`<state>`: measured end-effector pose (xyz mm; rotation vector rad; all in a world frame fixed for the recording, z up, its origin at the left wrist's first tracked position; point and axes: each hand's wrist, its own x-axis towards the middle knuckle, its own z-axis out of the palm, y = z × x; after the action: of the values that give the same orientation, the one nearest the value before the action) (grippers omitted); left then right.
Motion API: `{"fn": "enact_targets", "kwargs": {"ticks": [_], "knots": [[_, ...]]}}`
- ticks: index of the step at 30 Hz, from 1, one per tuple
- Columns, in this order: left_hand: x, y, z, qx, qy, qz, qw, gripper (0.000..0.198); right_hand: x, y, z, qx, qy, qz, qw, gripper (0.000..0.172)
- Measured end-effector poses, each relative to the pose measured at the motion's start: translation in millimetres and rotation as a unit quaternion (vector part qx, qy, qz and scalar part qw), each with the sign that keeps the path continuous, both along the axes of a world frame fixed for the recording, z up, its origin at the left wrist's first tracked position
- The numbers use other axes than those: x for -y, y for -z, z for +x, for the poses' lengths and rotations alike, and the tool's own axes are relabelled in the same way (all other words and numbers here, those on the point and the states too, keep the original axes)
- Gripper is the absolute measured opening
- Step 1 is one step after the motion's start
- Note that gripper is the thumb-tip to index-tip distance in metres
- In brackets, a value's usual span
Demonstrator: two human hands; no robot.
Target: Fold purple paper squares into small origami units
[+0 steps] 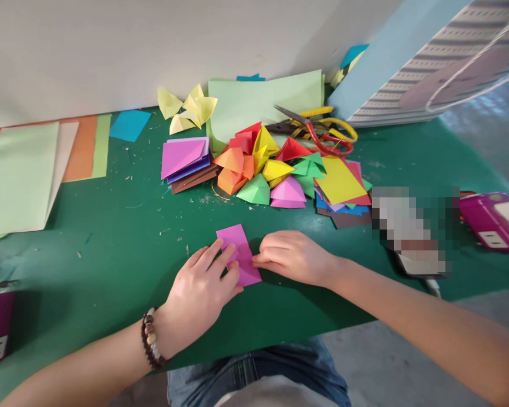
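A pink paper (240,254) lies flat on the green bench (110,271), right between the two hands. The left hand (197,294), with a beaded bracelet (150,339) at its wrist, has its fingers (220,260) spread and resting across the paper's lower left part, pressing it down rather than pinching. The right hand (290,259) keeps its fingers (265,259) close together, their tips touching the paper's right edge; any grip there is hidden. Ahead, well apart from the hands, sit a pile of folded paper shapes (258,169) and scissors (318,130) — red-handled, lying open.
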<state>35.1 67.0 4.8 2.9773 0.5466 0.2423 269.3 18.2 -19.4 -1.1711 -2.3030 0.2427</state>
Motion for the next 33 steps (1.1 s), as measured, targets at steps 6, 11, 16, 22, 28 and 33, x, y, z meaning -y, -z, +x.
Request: {"fn": "enact_targets", "kwargs": {"ticks": [6, 11, 16, 22, 28, 33], "knots": [[-0.4, -0.6, 0.7, 0.004, 0.0, 0.004, 1.0, 0.022, 14.0, -2.7, -2.9, 0.007, -0.01, -0.015, 1.0, 0.023], [0.0, 0.5, 0.0, 0.003, 0.001, 0.002, 1.0, 0.021, 23.7, -3.3, -4.8, 0.013, 0.002, -0.018, 1.0, 0.026], [0.5, 1.2, -0.4, 0.006, 0.0, 0.003, 1.0, 0.02, 31.6, -9.1, -6.3, -0.015, 0.001, -0.054, 0.998, 0.019], [-0.3, 1.4, -0.6, 0.005, 0.003, 0.007, 1.0, 0.023, 33.7, -13.8, -12.5, -0.104, 0.152, -0.15, 0.971, 0.01], [0.4, 2.5, -1.3, 0.007, 0.002, 0.007, 1.0, 0.023, 19.2, -14.2, -15.8, -0.097, 0.181, -0.171, 0.964, 0.01], [0.7, 2.3, -1.3, 0.002, 0.003, 0.0, 1.0, 0.022, 1.5, -14.4, -16.1, -0.123, 0.22, -0.184, 0.95, 0.005]]}}
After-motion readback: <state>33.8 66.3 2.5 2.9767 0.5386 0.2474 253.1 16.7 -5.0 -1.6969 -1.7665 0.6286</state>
